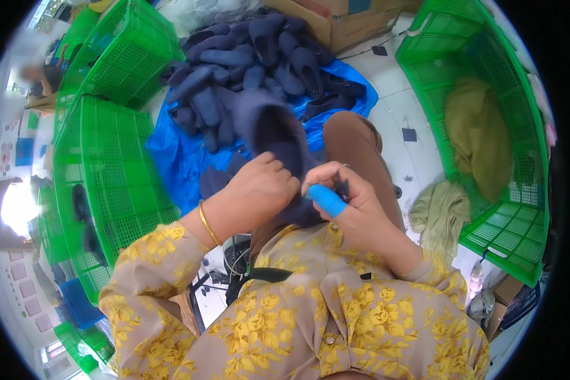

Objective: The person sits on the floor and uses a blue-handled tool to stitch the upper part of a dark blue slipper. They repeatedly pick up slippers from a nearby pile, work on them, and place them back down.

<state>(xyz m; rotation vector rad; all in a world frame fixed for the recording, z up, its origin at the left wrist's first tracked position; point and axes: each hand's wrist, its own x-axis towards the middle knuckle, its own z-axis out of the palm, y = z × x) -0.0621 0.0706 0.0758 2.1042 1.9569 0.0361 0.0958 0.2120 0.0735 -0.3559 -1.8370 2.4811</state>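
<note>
A dark navy slipper is up in front of my lap, its opening facing me, partly smeared by motion. My left hand is closed on its near rim, with a gold bangle at the wrist. Close beside it my right hand is pinched at the slipper's near edge, its thumb wrapped in blue tape. Something small and dark shows inside the right hand's curled fingers; its kind cannot be made out. Beyond lies a heap of similar navy slippers on a blue sheet.
Green mesh crates stand at the left, some stacked. Another green crate at the right holds olive cloth, with pale green cloth beside it. A cardboard box stands at the back. Dark scraps lie on the tiled floor.
</note>
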